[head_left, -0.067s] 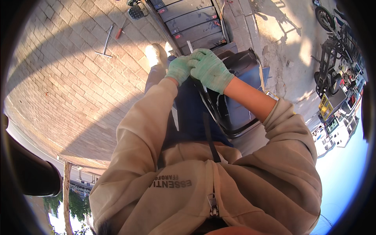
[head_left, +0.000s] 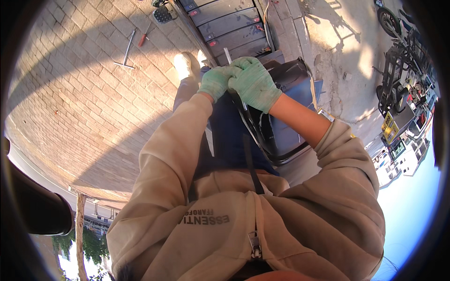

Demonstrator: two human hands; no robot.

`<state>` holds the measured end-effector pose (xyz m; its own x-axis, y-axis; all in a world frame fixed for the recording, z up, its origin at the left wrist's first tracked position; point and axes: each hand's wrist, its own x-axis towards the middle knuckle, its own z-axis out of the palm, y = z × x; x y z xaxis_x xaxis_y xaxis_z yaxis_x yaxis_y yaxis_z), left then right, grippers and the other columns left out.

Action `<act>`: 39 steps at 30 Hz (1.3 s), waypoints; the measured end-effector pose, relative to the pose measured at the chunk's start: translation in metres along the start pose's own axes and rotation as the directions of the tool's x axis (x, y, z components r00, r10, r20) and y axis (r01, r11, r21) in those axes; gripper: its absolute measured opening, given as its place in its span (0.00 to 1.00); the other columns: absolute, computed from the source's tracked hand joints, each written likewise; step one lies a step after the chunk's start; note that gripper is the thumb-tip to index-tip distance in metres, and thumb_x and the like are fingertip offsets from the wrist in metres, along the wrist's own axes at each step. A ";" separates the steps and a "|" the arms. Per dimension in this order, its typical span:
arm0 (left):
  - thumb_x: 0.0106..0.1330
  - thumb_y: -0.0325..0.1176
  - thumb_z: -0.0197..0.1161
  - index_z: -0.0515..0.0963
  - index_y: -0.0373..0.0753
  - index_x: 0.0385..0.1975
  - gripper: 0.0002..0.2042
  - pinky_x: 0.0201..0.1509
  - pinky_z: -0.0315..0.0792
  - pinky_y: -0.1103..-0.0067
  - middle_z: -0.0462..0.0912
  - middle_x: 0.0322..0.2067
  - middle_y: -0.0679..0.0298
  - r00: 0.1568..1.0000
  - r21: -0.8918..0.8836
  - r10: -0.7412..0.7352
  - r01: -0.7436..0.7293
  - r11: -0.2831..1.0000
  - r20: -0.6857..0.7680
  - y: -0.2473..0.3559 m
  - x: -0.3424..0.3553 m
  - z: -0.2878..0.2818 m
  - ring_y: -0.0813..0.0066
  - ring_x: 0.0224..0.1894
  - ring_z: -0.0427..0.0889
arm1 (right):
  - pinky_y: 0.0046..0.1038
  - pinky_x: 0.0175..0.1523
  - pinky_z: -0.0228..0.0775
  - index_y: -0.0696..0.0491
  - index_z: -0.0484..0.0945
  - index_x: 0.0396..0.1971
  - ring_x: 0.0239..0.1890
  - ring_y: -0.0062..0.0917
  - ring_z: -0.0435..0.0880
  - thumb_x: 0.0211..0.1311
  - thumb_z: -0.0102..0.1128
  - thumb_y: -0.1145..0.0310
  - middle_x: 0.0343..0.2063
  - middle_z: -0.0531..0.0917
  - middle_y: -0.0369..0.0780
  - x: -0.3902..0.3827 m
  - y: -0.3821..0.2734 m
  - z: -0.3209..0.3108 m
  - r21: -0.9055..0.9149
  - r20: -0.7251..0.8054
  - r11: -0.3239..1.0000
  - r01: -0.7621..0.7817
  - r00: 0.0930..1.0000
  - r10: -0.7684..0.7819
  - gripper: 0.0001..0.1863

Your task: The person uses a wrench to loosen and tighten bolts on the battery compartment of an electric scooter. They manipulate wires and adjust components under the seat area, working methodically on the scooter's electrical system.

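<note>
Both of my hands wear pale green gloves and meet over the edge of a black-rimmed vehicle part [head_left: 267, 136]. My left hand [head_left: 214, 83] is closed, its fingers curled around a thin silver metal rod [head_left: 227, 55]. Pressed against it from the right, my right hand [head_left: 255, 86] is also closed over the rod, and its fingertips are hidden. The rod's bare end sticks out beyond the hands, and a bit of bright metal shows below them. Exactly what the fingers press on cannot be seen.
On the brick paving at left lie a T-handle wrench [head_left: 125, 50] and a red-handled screwdriver [head_left: 142, 40]. A dark slatted vehicle bed [head_left: 229, 23] stands ahead, with a black pedal [head_left: 163, 15] beside it. Motorbikes [head_left: 398, 75] are parked at far right.
My right hand has shifted slightly right and its fingers have curled in more. The left hand and the rod look unmoved.
</note>
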<state>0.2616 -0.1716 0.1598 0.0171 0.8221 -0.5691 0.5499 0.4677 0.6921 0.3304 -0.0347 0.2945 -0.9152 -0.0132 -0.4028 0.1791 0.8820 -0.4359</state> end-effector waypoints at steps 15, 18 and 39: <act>0.63 0.35 0.59 0.82 0.42 0.38 0.09 0.48 0.77 0.65 0.86 0.39 0.54 0.999 0.061 -0.002 0.000 0.998 0.032 0.011 0.000 0.000 0.56 0.47 0.83 | 0.37 0.67 0.61 0.52 0.83 0.46 0.60 0.39 0.73 0.54 0.60 0.67 0.52 0.81 0.39 -0.010 0.001 0.017 0.019 -0.137 0.996 -0.091 0.986 0.093 0.18; 0.65 0.37 0.58 0.82 0.41 0.38 0.10 0.49 0.77 0.65 0.86 0.39 0.54 0.999 0.032 0.009 -0.007 0.999 -0.044 0.010 0.006 0.004 0.55 0.47 0.83 | 0.37 0.67 0.61 0.51 0.83 0.46 0.59 0.39 0.73 0.52 0.62 0.67 0.52 0.81 0.40 -0.015 -0.002 0.013 0.173 -0.133 0.917 -0.360 0.914 0.384 0.19; 0.64 0.41 0.60 0.82 0.43 0.40 0.12 0.51 0.74 0.64 0.85 0.41 0.55 0.992 -0.042 -0.116 0.118 0.992 0.052 0.003 0.016 -0.001 0.54 0.48 0.82 | 0.34 0.66 0.64 0.46 0.84 0.41 0.57 0.32 0.76 0.49 0.68 0.67 0.51 0.81 0.35 0.011 0.023 0.007 -0.089 -0.167 0.994 -0.061 0.985 0.045 0.16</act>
<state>0.2630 -0.1569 0.1531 -0.0034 0.7442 -0.6680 0.5126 0.5749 0.6378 0.3264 -0.0180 0.2748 -0.9537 0.1056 -0.2815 0.2014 0.9197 -0.3371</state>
